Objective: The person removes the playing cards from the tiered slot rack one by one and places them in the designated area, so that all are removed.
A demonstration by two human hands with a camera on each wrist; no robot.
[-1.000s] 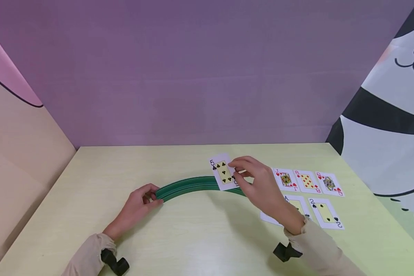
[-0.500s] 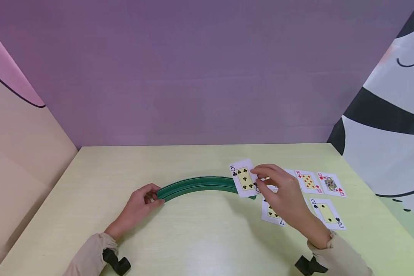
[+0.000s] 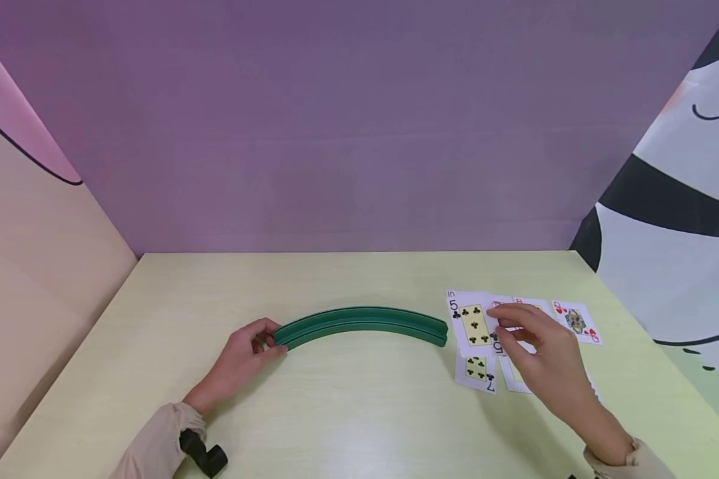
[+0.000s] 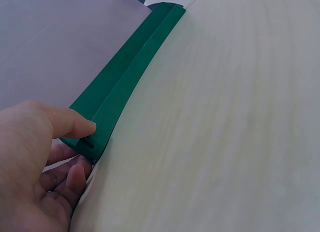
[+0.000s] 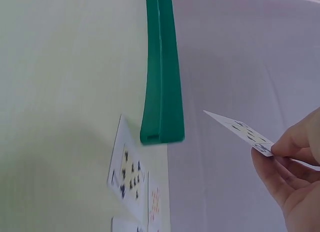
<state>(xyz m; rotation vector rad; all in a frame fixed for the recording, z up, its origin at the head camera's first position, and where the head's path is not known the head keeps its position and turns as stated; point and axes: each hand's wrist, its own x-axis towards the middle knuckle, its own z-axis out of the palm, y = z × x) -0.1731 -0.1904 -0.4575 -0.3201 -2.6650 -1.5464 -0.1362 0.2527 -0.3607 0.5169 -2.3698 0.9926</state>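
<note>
My left hand (image 3: 245, 352) grips the left end of a green curved playing-card holder (image 3: 359, 319), thumb on top and fingers below in the left wrist view. The holder's grooved upper side holds no card. My right hand (image 3: 551, 359) pinches a club playing card (image 3: 475, 326) by its right edge, between thumb and fingers. That card faces the head camera, just right of the holder's free end. In the right wrist view the pinched card (image 5: 242, 133) is raised off the table, apart from the holder. Behind it, in the head view, other cards are partly covered.
Face-up cards lie in two rows at the table's right: a seven of clubs (image 3: 476, 376) in the near row, a queen of hearts (image 3: 577, 321) at the far row's right end. A purple wall (image 3: 359, 133) rises behind the table (image 3: 347, 412).
My right hand has carried the club card rightward and a little nearer, from over the holder to over the laid-out cards. The left hand and the holder have stayed in place.
</note>
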